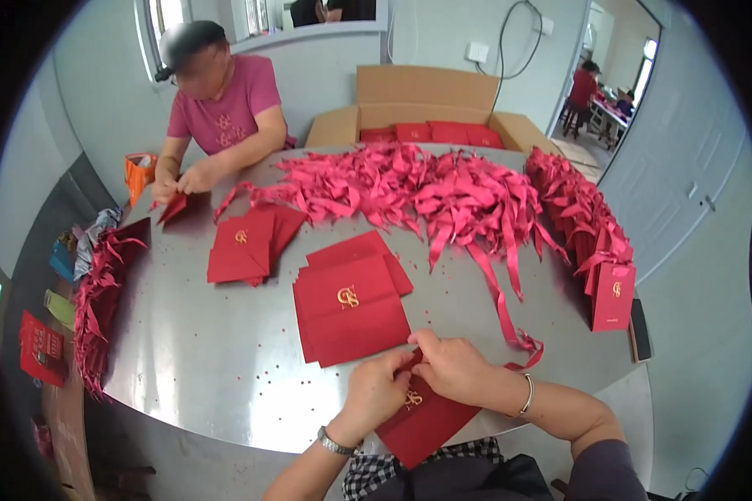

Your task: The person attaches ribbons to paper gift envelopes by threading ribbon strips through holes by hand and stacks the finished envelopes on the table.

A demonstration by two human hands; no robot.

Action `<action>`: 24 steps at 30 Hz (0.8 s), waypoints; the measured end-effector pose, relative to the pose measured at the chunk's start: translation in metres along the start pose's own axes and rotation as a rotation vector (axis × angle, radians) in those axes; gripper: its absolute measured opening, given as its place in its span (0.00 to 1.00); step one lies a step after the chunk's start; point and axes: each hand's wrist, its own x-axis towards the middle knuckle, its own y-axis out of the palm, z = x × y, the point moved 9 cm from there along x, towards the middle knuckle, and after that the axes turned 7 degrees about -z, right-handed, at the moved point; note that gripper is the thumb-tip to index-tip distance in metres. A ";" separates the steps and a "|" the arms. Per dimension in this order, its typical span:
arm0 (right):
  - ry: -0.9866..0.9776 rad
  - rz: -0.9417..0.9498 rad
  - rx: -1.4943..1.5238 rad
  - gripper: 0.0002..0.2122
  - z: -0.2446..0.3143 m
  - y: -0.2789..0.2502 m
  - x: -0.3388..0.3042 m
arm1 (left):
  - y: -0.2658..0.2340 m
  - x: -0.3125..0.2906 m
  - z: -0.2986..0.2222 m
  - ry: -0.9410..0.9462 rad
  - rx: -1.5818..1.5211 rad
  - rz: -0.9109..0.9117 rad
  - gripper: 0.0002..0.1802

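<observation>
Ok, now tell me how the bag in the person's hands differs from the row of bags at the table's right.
The held bag is a single one; the row of bags has many, packed close.
The held bag slants, pinched by the left hand and right hand; the row of bags stands upright, with no hand on it.
Both are red with a gold mark.

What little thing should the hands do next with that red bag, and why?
Perhaps the right hand should take the long pink fabric ribbon near its wrist while the left hand steadies the flat red paper bag with gold emblem. The upright red paper bags at right have pink ribbons on top; I see none on this one, though the hands partly hide its upper edge.
</observation>
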 end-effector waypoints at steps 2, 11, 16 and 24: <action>0.113 0.058 0.102 0.08 -0.006 0.002 -0.005 | -0.001 -0.003 -0.009 0.007 0.016 0.037 0.14; 0.074 0.060 0.053 0.13 -0.001 -0.004 -0.002 | -0.016 0.026 -0.015 0.009 -0.096 0.113 0.09; 0.013 -0.050 0.125 0.13 0.008 -0.012 -0.010 | -0.003 0.029 -0.021 -0.039 -0.040 0.443 0.08; 0.083 0.046 0.154 0.12 0.012 -0.008 -0.019 | 0.000 0.005 -0.038 0.411 0.358 0.271 0.05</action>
